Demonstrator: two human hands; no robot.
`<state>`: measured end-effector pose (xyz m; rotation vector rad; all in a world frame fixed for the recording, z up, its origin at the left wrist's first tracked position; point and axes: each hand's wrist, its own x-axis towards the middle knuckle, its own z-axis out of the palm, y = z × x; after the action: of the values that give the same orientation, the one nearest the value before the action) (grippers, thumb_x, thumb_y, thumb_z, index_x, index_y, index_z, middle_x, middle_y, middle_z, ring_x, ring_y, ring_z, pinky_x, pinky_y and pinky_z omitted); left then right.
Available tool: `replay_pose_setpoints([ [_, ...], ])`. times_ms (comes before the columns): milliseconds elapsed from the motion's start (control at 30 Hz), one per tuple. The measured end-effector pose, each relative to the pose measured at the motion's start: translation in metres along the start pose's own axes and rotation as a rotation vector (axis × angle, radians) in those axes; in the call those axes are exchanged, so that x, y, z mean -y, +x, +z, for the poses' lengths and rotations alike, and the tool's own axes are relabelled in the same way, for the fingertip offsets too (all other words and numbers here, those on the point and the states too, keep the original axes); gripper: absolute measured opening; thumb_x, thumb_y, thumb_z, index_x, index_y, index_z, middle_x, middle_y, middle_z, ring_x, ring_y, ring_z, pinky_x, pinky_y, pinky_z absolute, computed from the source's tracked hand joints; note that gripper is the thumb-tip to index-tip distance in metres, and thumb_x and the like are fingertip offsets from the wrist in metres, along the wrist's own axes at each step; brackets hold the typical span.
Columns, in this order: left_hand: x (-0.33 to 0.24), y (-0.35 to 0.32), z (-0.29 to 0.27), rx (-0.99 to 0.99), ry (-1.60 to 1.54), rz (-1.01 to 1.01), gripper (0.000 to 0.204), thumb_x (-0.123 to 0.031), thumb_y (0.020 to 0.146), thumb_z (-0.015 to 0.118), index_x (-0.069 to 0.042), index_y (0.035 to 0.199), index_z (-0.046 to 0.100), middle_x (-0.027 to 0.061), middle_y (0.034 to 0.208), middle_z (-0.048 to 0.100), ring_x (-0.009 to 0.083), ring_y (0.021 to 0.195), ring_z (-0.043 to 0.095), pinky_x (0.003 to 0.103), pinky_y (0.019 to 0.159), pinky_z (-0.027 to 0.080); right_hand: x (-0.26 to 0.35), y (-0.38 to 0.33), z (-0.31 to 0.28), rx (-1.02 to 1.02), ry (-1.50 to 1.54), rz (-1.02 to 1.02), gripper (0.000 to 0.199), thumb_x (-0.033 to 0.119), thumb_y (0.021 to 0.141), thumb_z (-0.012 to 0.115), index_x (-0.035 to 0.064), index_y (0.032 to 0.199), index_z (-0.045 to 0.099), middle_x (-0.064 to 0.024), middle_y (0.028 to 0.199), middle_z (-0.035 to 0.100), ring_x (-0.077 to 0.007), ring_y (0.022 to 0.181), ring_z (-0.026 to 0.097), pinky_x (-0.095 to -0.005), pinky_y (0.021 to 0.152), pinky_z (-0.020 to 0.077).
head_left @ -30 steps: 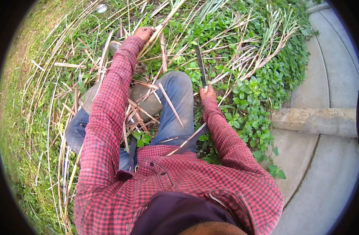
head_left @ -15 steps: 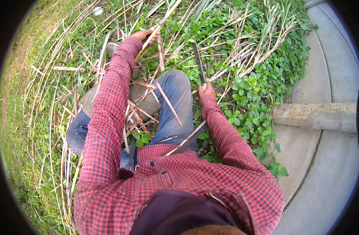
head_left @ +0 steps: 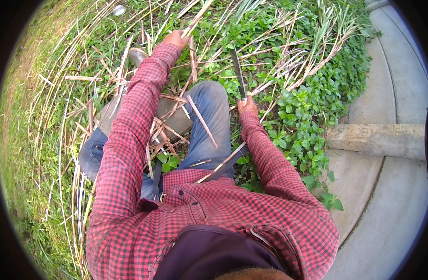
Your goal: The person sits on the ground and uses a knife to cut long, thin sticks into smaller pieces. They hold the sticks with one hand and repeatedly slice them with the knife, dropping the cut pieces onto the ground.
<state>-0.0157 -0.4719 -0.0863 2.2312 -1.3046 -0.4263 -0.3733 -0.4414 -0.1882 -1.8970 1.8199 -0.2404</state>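
My left hand (head_left: 175, 39) is stretched out at the upper middle, closed round a pale dry stalk (head_left: 198, 18) that runs up past the top edge. In my right hand (head_left: 247, 106), beyond my right knee, is the handle of a long knife (head_left: 238, 72). Its dark narrow blade points away from me, apart from the stalk. Broken brown strips of dry stalk (head_left: 169, 133) lie around and between my legs, and one strip (head_left: 202, 122) rests across my right thigh.
Long dry stalks (head_left: 76, 200) lie on the grass at the left. More cut stalks with leafy ends (head_left: 312, 60) spread over green plants at the far right. A concrete path (head_left: 386, 200) and a rounded concrete beam (head_left: 377, 139) border the right. A whitish round object (head_left: 118, 10) lies far left.
My left hand has shifted slightly farther away and turned, its back now facing up. The stalk's length behind that hand no longer shows. My right hand and the knife have barely moved.
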Motion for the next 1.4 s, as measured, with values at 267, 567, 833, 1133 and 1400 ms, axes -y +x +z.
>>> replay_pose_setpoints([
  [267, 0.020, -0.088, -0.065, -0.178, 0.275, 0.105, 0.043, -0.032, 0.078, 0.059, -0.015, 0.116, 0.050, 0.0102, 0.108, 0.055, 0.0265, 0.103, 0.052, 0.040, 0.087, 0.042, -0.008, 0.006, 0.004, 0.018, 0.019, -0.009, 0.043, 0.038, 0.076, 0.056, 0.0108, 0.108, 0.046, -0.0257, 0.088, 0.060, -0.0427, 0.082, 0.058, -0.0477, 0.073, 0.0466],
  [567, 0.049, -0.267, -0.135, -0.387, 0.526, 0.056, 0.051, -0.040, 0.079, 0.058, -0.012, 0.121, 0.046, 0.0133, 0.107, 0.053, 0.0302, 0.098, 0.052, 0.040, 0.082, 0.043, -0.040, 0.033, -0.003, 0.222, 0.456, 0.001, 0.057, 0.037, 0.073, 0.065, -0.0012, 0.112, 0.048, -0.0179, 0.081, 0.062, -0.0251, 0.064, 0.062, -0.0343, 0.054, 0.0493],
  [833, 0.084, -0.384, -0.151, -0.367, 0.370, -0.344, 0.038, -0.033, 0.085, 0.053, -0.006, 0.112, 0.052, 0.0142, 0.102, 0.054, 0.0306, 0.093, 0.051, 0.041, 0.080, 0.042, 0.074, -0.021, -0.125, 0.618, 0.989, -0.058, 0.036, 0.024, 0.081, 0.061, 0.0058, 0.106, 0.042, -0.0032, 0.060, 0.050, -0.0134, 0.042, 0.051, -0.0265, 0.037, 0.0440],
  [1133, 0.097, -0.399, -0.139, -0.523, 0.545, -0.249, 0.035, -0.033, 0.085, 0.053, -0.007, 0.109, 0.054, 0.0125, 0.099, 0.055, 0.0306, 0.092, 0.051, 0.040, 0.081, 0.040, 0.159, -0.052, -0.104, 1.070, 1.070, 0.014, 0.023, 0.025, 0.085, 0.055, 0.0121, 0.100, 0.044, -0.0054, 0.067, 0.050, -0.0122, 0.047, 0.049, -0.0235, 0.039, 0.0415],
  [1400, 0.113, -0.405, -0.139, -0.542, 0.541, -0.246, 0.024, -0.029, 0.085, 0.051, -0.010, 0.100, 0.057, 0.0083, 0.092, 0.055, 0.0283, 0.087, 0.051, 0.039, 0.076, 0.039, 0.164, -0.120, -0.073, 1.482, 0.917, -0.084, 0.030, 0.022, 0.083, 0.058, 0.0107, 0.106, 0.043, -0.0038, 0.061, 0.050, -0.0129, 0.043, 0.051, -0.0256, 0.036, 0.0423],
])
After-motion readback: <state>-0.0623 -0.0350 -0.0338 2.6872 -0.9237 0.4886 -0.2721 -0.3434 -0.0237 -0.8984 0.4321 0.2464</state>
